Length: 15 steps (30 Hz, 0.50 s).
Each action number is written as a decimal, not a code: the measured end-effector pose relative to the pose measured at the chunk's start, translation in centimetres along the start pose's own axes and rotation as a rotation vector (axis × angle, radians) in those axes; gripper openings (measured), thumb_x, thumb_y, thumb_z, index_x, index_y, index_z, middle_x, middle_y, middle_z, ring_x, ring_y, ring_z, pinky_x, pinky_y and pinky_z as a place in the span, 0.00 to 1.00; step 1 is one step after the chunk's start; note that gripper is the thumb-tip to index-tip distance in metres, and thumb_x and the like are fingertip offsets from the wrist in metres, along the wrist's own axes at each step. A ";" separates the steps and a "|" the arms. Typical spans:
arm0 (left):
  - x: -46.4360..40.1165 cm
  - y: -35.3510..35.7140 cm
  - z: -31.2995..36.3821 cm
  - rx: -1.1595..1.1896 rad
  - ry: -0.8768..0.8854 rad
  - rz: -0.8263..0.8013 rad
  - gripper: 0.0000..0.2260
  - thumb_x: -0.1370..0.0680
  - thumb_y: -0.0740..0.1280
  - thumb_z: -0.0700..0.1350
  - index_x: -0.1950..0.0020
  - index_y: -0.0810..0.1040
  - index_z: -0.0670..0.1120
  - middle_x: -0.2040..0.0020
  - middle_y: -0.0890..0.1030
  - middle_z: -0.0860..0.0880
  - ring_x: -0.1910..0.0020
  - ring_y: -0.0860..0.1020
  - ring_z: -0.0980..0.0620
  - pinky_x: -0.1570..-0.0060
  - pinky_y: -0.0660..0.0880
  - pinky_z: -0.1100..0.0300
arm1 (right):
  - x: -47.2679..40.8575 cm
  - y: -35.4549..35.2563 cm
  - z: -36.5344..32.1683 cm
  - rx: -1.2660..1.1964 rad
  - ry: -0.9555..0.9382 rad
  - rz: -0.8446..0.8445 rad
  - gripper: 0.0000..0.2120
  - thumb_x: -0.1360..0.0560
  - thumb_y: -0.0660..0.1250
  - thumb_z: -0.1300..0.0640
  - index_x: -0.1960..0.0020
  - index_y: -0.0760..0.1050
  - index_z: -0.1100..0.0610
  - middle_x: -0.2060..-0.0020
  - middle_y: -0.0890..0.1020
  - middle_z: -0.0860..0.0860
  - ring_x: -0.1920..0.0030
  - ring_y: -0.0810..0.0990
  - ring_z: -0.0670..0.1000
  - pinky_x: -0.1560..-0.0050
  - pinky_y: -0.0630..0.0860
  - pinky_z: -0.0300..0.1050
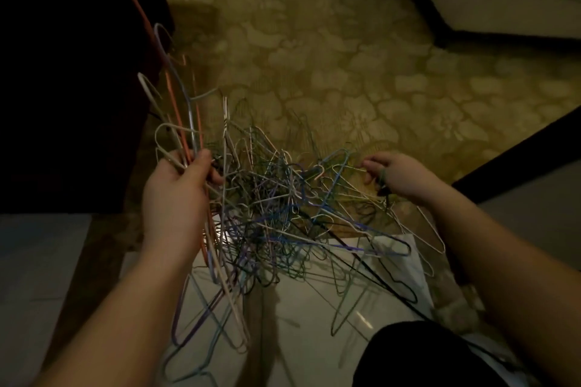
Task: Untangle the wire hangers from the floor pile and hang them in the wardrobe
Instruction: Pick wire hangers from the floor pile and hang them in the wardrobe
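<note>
Multicoloured thin wire hangers, light, springy and snag-prone, lie tangled on the floor as the left hand grips a bundle by its necks and the right hand pinches one white wire.

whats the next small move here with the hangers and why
Probably lift the left hand a little and shake its bunch of hangers loose. It grips several by their necks, hooks up, but their lower wires still run into the tangled pile, where the right hand pinches a pale hanger at the edge.
</note>
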State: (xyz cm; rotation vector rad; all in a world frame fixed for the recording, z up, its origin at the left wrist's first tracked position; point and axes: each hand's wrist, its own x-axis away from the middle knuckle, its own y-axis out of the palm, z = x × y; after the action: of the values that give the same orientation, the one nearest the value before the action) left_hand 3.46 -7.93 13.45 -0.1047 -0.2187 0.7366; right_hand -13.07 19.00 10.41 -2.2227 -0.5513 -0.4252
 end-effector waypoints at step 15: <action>-0.2 -0.6 0.6 0.046 -0.018 0.005 0.14 0.19 0.64 0.52 0.60 0.77 0.46 0.65 0.81 0.48 0.63 0.79 0.53 0.54 0.75 0.54 | 3.1 -3.4 -14.7 -0.062 -0.025 -0.212 0.06 0.20 0.62 0.60 0.48 0.77 0.60 0.68 0.77 0.50 0.70 0.75 0.45 0.61 0.82 0.46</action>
State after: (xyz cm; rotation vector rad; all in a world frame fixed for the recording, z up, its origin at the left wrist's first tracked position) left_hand 3.56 -8.49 14.13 -0.0550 -0.2183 0.7469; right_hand -14.03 10.53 23.25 -2.2392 -0.8006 -0.5300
